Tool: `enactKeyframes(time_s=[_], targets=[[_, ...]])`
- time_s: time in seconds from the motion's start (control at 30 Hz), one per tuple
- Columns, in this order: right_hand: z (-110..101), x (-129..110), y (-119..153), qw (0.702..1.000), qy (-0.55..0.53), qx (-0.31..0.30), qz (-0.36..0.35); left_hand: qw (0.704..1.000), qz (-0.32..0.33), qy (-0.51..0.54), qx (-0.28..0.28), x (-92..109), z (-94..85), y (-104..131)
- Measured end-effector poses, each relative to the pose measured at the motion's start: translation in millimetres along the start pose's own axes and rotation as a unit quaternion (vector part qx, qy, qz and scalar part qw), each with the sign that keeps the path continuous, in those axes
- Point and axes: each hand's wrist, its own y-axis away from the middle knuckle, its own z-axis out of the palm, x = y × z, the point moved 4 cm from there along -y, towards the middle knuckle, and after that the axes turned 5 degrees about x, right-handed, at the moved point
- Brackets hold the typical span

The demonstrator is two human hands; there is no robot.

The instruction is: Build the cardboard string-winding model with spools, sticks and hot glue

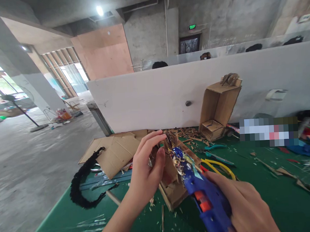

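Note:
My right hand [242,205] is wrapped round a blue glue gun [206,200] with orange parts and a nozzle crusted with bits. The nozzle points up and left at a bundle of brown cardboard strips [171,138]. My left hand [148,161] is curved beside that bundle, thumb and fingers bent around its left side; whether the fingertips press on it is not clear. Below the hands a cardboard box [172,194] lies on the green table [90,223], partly hidden by the glue gun.
An upright cardboard box [218,105] stands against the white partition [149,99]. Yellow-handled scissors [225,167] and teal-handled tools [219,158] lie to the right. Flat cardboard [120,152] and a black fuzzy strip [77,186] are on the left. Scraps litter the table.

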Motion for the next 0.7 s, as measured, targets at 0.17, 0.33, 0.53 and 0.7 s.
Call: enactKeyframes(time_s=[0.17, 0.33, 0.53, 0.7], targets=[[2.4, 1.0, 0.6, 0.999, 0.003, 0.015, -0.049, 0.999, -0.031, 0.014, -0.002, -2.8, 0.4, 0.1], [3.2, 3.4, 2.4, 0.998, 0.002, 0.016, -0.055, 0.999, -0.048, 0.018, -0.003, -5.3, 1.4, 0.1], [4.1, 5.9, 2.9, 0.997, -0.033, 0.019, -0.068, 0.996, -0.076, 0.036, -0.014, -10.3, 3.2, 0.3], [5.4, 7.5, 3.7, 0.997, -0.037, 0.026, -0.066, 0.996, -0.080, 0.042, -0.019, -11.6, 3.9, -0.5]])
